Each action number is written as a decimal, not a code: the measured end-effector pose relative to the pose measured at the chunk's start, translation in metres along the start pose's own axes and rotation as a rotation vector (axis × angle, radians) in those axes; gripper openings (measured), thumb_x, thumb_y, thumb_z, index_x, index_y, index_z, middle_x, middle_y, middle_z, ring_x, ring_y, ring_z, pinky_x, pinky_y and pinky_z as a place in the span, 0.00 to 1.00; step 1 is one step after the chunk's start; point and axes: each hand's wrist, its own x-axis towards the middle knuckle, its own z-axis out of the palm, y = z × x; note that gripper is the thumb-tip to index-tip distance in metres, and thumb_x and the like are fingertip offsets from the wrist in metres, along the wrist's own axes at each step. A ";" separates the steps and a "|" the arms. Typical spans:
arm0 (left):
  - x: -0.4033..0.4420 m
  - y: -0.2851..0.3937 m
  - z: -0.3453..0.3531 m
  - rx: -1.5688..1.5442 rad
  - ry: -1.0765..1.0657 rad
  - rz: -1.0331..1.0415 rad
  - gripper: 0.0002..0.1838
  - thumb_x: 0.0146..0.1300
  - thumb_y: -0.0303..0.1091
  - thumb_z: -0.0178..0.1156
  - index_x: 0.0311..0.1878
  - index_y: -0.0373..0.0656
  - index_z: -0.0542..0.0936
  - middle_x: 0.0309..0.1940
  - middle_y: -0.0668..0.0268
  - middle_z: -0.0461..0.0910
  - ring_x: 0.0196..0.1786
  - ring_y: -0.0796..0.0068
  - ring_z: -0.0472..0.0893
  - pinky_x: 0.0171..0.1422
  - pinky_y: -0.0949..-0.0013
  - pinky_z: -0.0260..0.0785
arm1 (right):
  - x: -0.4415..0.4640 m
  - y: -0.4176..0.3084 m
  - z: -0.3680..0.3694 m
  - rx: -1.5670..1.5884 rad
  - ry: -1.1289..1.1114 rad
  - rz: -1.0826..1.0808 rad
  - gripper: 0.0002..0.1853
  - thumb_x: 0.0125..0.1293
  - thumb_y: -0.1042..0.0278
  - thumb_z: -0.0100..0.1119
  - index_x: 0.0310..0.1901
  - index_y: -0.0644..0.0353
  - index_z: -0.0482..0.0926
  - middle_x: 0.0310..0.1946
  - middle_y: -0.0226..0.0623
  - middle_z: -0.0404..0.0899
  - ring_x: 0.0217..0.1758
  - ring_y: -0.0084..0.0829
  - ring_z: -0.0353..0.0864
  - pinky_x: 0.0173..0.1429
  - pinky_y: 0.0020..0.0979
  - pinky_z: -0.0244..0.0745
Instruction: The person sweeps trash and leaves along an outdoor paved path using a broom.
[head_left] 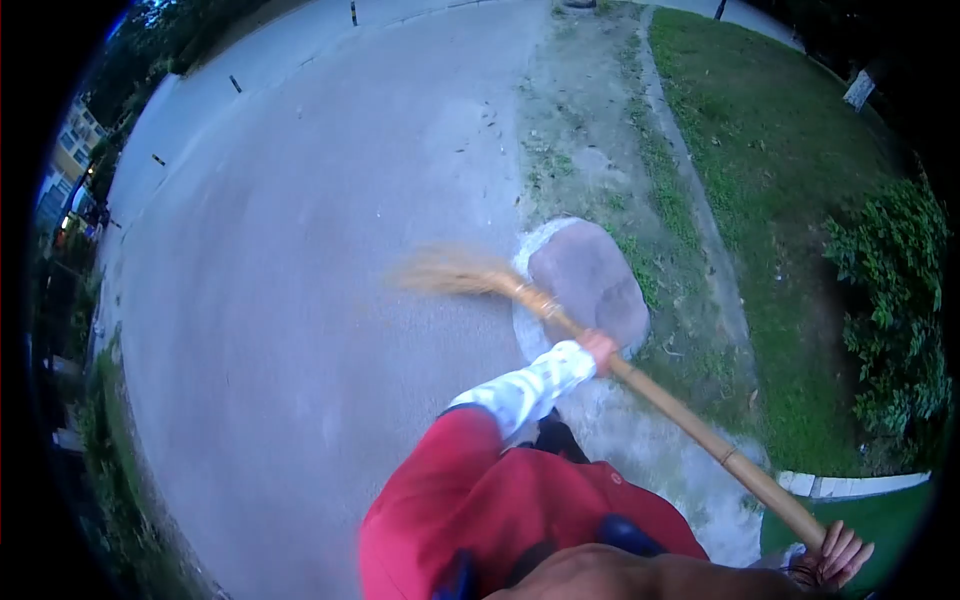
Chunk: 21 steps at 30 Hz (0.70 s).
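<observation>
Broom (665,404): bristles (455,273) motion-blurred, tips indistinct, over pavement (290,300), nr rounded stone (590,275). Straw-like, flared. Handle (745,469): segmented bamboo, near end hidden at R hand (843,556), fingers curled round it. L hand (600,350): fingers wrapped mid-handle, digits hard to separate.

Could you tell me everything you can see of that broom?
The broom has a long, tan, jointed pole that looks like bamboo, narrow bands at the neck, and straw-coloured bristles, blurred. It slants from lower right to upper left, the bristles over grey pavement beside a rounded stone. The left hand grips the pole nearer the bristles; the right hand holds its other end. Ground contact is unclear.
</observation>
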 end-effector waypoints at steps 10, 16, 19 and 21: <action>0.140 -0.092 -0.129 0.233 -0.375 -0.183 0.12 0.36 0.32 0.63 0.29 0.48 0.77 0.30 0.65 0.75 0.42 0.63 0.75 0.48 0.59 0.63 | 0.083 0.145 -0.030 0.295 0.072 -0.246 0.11 0.55 0.73 0.53 0.21 0.51 0.61 0.13 0.19 0.64 0.14 0.15 0.59 0.26 0.18 0.59; 0.045 -0.166 -0.232 0.373 -0.361 -0.587 0.14 0.41 0.44 0.66 0.29 0.46 0.78 0.31 0.58 0.78 0.39 0.56 0.77 0.51 0.56 0.65 | 0.149 0.342 0.062 0.559 0.030 0.256 0.12 0.57 0.69 0.54 0.27 0.49 0.59 0.13 0.19 0.57 0.15 0.16 0.54 0.24 0.24 0.55; -0.041 -0.232 -0.227 0.451 -0.350 -0.726 0.08 0.43 0.35 0.60 0.30 0.47 0.79 0.30 0.59 0.78 0.40 0.57 0.76 0.52 0.56 0.64 | 0.134 0.431 0.140 0.626 0.081 0.573 0.11 0.57 0.66 0.56 0.29 0.51 0.62 0.15 0.25 0.61 0.20 0.24 0.62 0.32 0.31 0.60; -0.088 -0.270 -0.221 0.423 -0.295 -0.907 0.07 0.42 0.33 0.59 0.28 0.50 0.79 0.27 0.61 0.79 0.38 0.57 0.77 0.49 0.55 0.65 | 0.121 0.466 0.160 0.701 0.036 0.653 0.10 0.55 0.68 0.57 0.30 0.51 0.63 0.15 0.27 0.63 0.24 0.26 0.66 0.35 0.34 0.62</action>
